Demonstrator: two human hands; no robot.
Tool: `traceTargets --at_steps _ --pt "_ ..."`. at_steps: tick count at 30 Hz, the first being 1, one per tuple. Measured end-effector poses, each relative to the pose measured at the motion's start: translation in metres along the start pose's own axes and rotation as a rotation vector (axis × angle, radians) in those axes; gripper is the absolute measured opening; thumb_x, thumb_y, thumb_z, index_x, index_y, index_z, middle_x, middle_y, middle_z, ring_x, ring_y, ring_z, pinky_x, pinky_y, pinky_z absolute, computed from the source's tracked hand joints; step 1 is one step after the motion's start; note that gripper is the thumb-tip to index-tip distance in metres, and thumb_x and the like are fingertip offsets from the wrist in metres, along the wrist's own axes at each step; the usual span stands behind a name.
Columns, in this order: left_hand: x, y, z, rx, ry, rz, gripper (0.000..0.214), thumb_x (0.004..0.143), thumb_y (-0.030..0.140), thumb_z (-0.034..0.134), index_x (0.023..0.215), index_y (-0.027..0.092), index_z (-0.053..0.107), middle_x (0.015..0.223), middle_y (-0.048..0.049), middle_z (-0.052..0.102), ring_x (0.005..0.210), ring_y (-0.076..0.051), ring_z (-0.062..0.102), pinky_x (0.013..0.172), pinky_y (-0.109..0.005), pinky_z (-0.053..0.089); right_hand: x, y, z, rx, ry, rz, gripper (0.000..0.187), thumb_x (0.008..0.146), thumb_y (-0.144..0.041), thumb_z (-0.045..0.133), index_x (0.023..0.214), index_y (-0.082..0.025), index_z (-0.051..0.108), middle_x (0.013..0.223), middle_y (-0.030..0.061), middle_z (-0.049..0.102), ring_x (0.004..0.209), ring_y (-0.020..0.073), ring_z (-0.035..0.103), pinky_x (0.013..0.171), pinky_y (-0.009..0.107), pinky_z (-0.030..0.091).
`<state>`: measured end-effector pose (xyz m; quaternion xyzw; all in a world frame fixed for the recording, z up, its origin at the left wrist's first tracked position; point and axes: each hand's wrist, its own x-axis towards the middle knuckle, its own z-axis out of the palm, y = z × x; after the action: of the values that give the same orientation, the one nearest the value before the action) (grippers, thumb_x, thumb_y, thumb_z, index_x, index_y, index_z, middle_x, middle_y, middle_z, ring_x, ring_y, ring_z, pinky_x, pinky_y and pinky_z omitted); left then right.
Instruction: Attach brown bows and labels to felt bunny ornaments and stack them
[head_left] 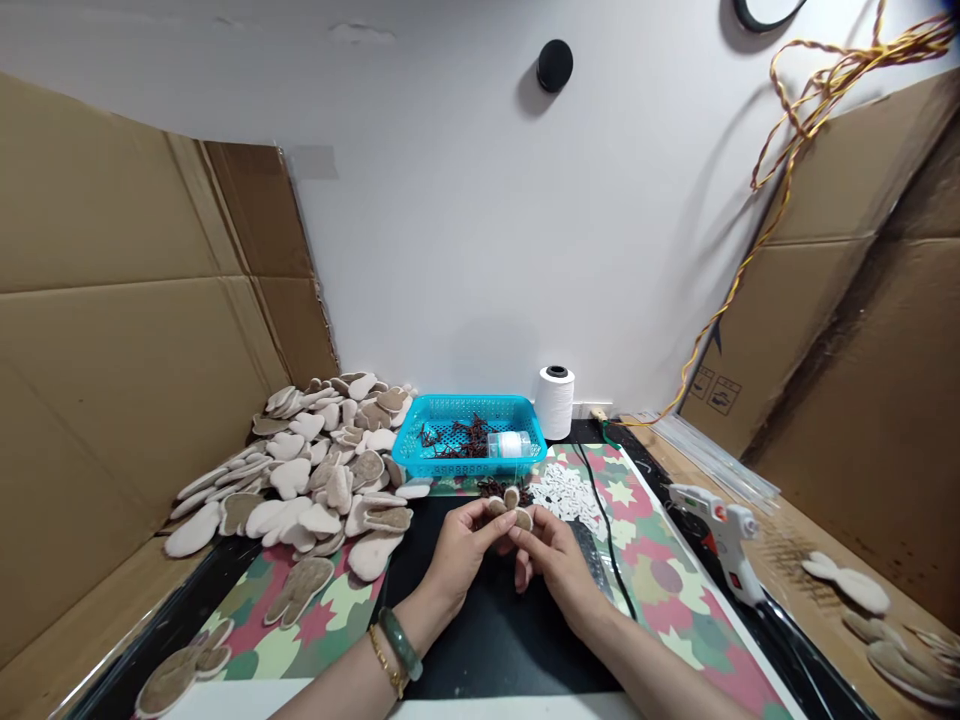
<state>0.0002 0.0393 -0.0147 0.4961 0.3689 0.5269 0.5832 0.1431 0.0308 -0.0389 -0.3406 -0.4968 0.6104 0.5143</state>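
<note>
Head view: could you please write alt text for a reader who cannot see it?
Left hand and right hand pinch a small beige felt piece beside a heap of beige rabbit-shaped cutouts and a turquoise plastic basket.

We take the plastic basket point(469, 435) as our landmark. Inside it lie dark twigs point(457, 440) and a small bottle point(510, 444). Just behind it and to the right stands a thread spool point(556, 402), with the wall point(450, 250) behind that. To the basket's left, a heap of padded rabbit-shaped cutouts point(315, 470) touches its side. In front of it, our left hand point(465, 560) and right hand point(551, 570) pinch small padded pieces point(511, 497) between them. In front and to the right, white bits point(566, 492) lie on a printed mat point(667, 590). Farther right, a hot glue gun point(720, 530) rests on the counter point(795, 540), with more cutouts point(847, 585) beyond it. Cardboard panels point(112, 350) rise farther left.
</note>
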Motion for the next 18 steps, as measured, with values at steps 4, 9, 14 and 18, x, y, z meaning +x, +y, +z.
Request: traceTargets --at_steps 4,9,14,18 --pt "-0.001 0.002 -0.001 0.051 0.029 0.044 0.032 0.071 0.040 0.084 0.066 0.014 0.067 0.065 0.0013 0.062 0.062 -0.012 0.051 0.063 -0.024 0.041 0.001 0.000 -0.002 -0.012 -0.012 0.004 0.051 0.073 -0.060 0.083 0.082 -0.017 0.057 0.070 0.0003 0.070 0.037 0.0070 0.054 0.039 0.019 0.045" --pt "-0.001 0.011 0.000 0.119 0.046 0.074 0.032 0.071 0.044 0.085 0.073 0.015 0.070 0.072 -0.0015 0.068 0.070 -0.016 0.059 0.070 -0.027 0.046 -0.001 -0.003 -0.003 -0.044 -0.001 -0.021 0.050 0.073 -0.059 0.083 0.086 -0.016 0.061 0.070 0.0006 0.069 0.037 0.0072 0.052 0.039 0.020 0.045" --pt "-0.012 0.053 -0.029 0.194 0.011 0.060 0.034 0.071 0.044 0.086 0.084 0.015 0.072 0.086 -0.0053 0.072 0.083 -0.020 0.066 0.080 -0.030 0.051 -0.002 -0.005 -0.003 -0.078 0.004 -0.015 0.049 0.073 -0.059 0.081 0.090 -0.017 0.063 0.071 0.0016 0.069 0.039 0.0080 0.051 0.041 0.021 0.043" --pt "-0.041 0.121 -0.100 0.363 0.037 -0.013 0.056 0.071 0.037 0.087 0.120 0.021 0.065 0.085 0.0008 0.068 0.074 -0.015 0.064 0.068 -0.025 0.048 -0.007 -0.003 -0.004 -0.177 -0.041 -0.026 0.044 0.078 -0.059 0.076 0.087 -0.017 0.064 0.074 0.0020 0.067 0.042 0.0086 0.050 0.043 0.023 0.042"
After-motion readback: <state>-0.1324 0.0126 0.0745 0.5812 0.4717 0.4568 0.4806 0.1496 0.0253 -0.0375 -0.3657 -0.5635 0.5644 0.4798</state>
